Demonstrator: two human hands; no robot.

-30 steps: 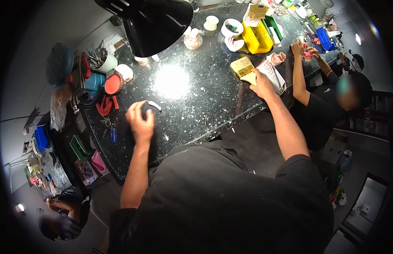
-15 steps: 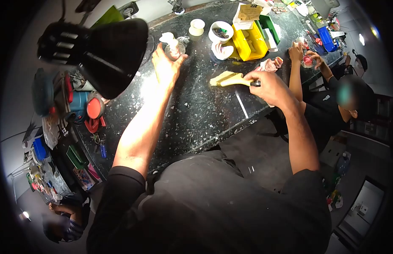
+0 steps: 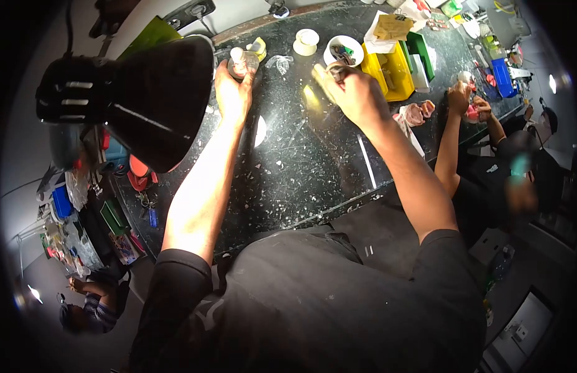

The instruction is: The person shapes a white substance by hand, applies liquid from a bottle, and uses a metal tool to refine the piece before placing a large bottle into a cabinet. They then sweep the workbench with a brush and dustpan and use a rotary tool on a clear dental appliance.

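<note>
The black lamp (image 3: 155, 99), upper left of the frame, has its shade beside the lit left forearm, presumably to light the dark bench (image 3: 282, 168); at upper centre-left, the left hand (image 3: 234, 92) has thumb and fingers parted to the width of a round, pale-topped jar (image 3: 240, 64) and cupped about its sides, apparently to steady it; whether it is lifted, I cannot tell; at upper centre, the right hand (image 3: 361, 102) has its fingers closed on a pale, blurred brush (image 3: 324, 82); the white bowl (image 3: 329, 57) and yellow bin (image 3: 398, 93) stand near, likely for easy reach; both forearms slant inward up the frame, right knuckles uppermost.
</note>
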